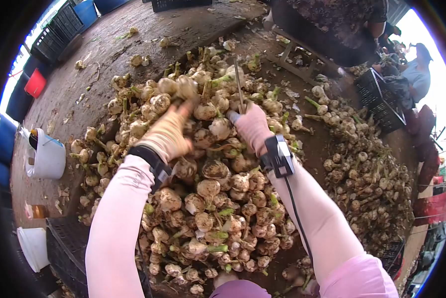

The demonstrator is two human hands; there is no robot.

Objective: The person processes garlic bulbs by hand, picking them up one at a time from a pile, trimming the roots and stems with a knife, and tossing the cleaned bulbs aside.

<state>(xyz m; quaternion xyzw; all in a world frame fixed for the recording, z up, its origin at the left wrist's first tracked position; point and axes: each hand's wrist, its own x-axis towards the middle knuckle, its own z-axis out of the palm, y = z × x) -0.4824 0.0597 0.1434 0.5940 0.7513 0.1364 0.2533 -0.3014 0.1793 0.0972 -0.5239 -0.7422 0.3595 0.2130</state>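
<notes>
Brown, soil-streaked floor point(103, 49) spreads around me, scattered with papery skins and loose bulbs towards the far left. Across its middle, right in front of me, lies the big garlic heap point(208, 191) — whitish bulbs smeared with brown soil, many with short green stem stubs, some with dirty roots. To the right, past a strip of bare ground, lies a second heap point(369, 176), with thinner stems tangled among its bulbs. On the far side a person in dark clothing point(327, 30) is beside my heap; another, in pale blue point(417, 77), is at the far right near a black crate point(379, 102). On the left stands a white bucket point(49, 159).

Both my arms reach forward over the heap in pale pink sleeves, black straps round the wrists. My left hand point(170, 131) is stretched out over the bulbs, its fingers apart and blurred; I cannot tell whether it grips the blurred bulb point(186, 87) just beyond the fingertips. My right hand point(252, 126), close beside it, is clenched round a knife point(239, 84) — its narrow blade points away from me, over the far bulbs.
</notes>
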